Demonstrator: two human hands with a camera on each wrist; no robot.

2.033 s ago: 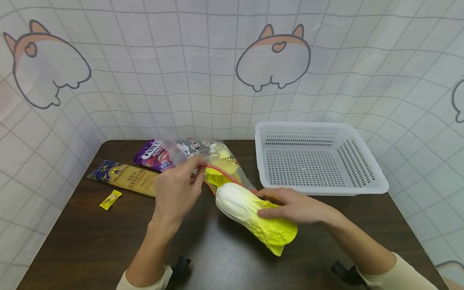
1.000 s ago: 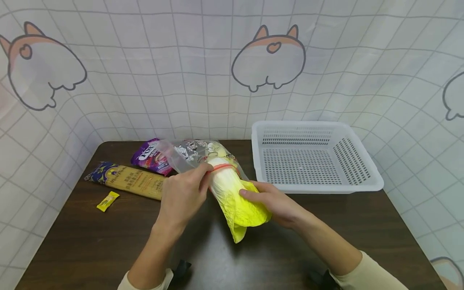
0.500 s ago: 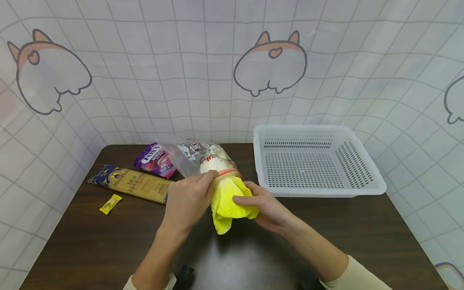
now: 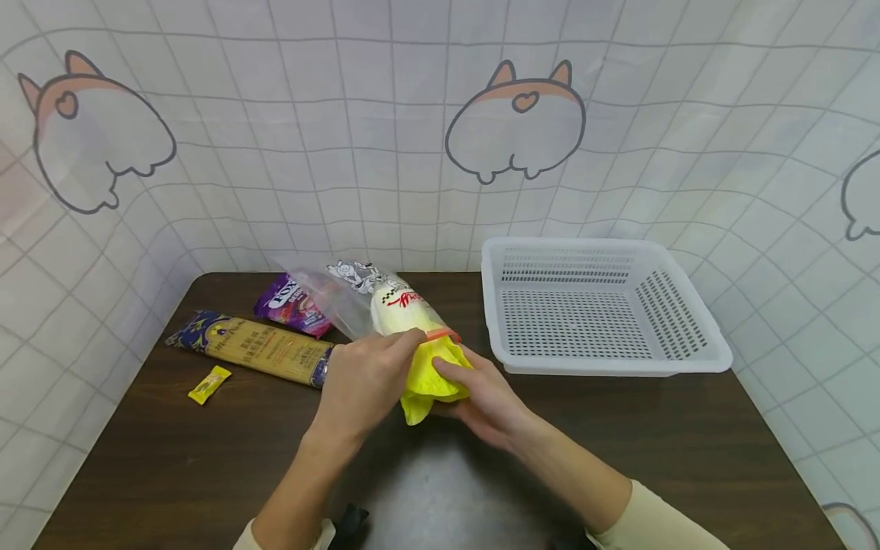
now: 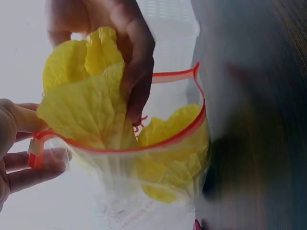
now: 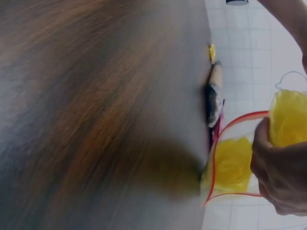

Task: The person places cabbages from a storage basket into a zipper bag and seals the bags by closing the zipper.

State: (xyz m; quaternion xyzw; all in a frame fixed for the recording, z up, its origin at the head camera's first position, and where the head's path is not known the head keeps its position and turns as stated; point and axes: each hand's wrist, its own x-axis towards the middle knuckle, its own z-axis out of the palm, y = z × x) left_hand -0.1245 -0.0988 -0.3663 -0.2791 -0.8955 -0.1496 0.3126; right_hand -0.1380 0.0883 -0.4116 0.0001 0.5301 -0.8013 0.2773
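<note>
My left hand (image 4: pixel 364 378) pinches the red-edged mouth of a clear zip bag (image 4: pixel 326 294). In the left wrist view its fingers sit at the corner with the zip slider (image 5: pixel 32 152). A Chinese cabbage (image 4: pixel 435 370), white at the base with yellow leaves, is mostly inside the bag, base first. My right hand (image 4: pixel 486 397) grips its leafy end, thumb on top, with the fingertips reaching past the bag's red rim (image 5: pixel 177 139). A second yellow leafy piece (image 5: pixel 168 165) lies in the bag beside it.
A white perforated basket (image 4: pixel 491 321) stands at the back right. Left of the bag lie a purple FOX'S candy packet (image 4: pixel 292 305), a long pasta packet (image 4: pixel 264 347) and a small yellow sachet (image 4: pixel 209 384). A patterned curtain (image 4: pixel 385 153) hangs behind the dark table (image 4: pixel 206 466).
The cabbage has swung from beside the bag's mouth into it, sliding deeper away from me. My right hand followed leftwards with it, while my left hand kept hold of the rim.
</note>
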